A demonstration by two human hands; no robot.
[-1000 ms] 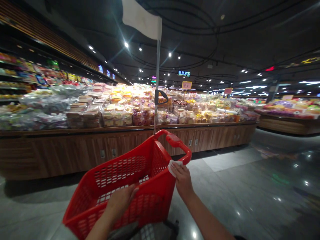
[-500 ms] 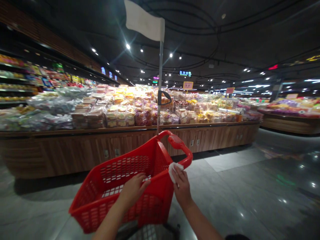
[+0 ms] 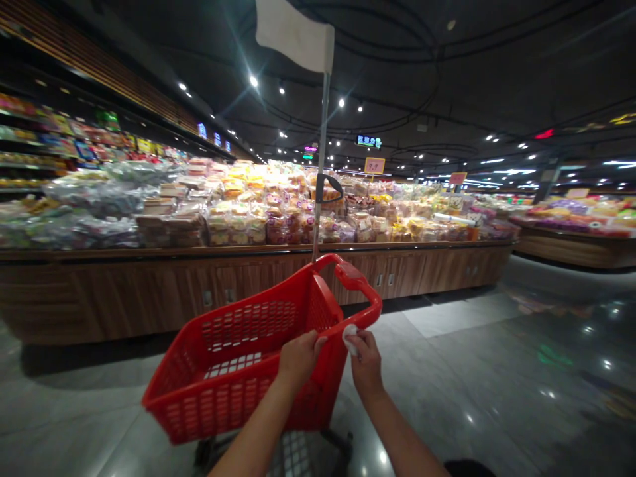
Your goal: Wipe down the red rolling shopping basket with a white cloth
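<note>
A red plastic shopping cart (image 3: 334, 361) stands in front of me, turned with its basket to the left and its handle (image 3: 373, 310) to the right. My left hand (image 3: 300, 359) is closed over the near top rim of the basket, close to the handle end; its fingertips are hidden inside. A crumpled white tissue (image 3: 350, 339) is pinched in the fingers of my right hand (image 3: 366, 364), against the cart's side just below the handle. On the cart's far side rises a pole (image 3: 322, 126) with a white flag (image 3: 293, 36) and a dark grey loop-shaped piece.
Behind the cart runs a long wooden display counter (image 3: 149, 291) heaped with bagged packaged food (image 3: 238, 215). Stocked shelves (image 3: 30, 156) line the left. Another rounded counter (image 3: 571, 246) stands at the right. Glossy grey tile floor (image 3: 472, 358) lies around the cart.
My left hand has moved right and up, from above the basket's near side onto its rim. The right hand's fingers have curled tighter round the tissue, which looks more bunched.
</note>
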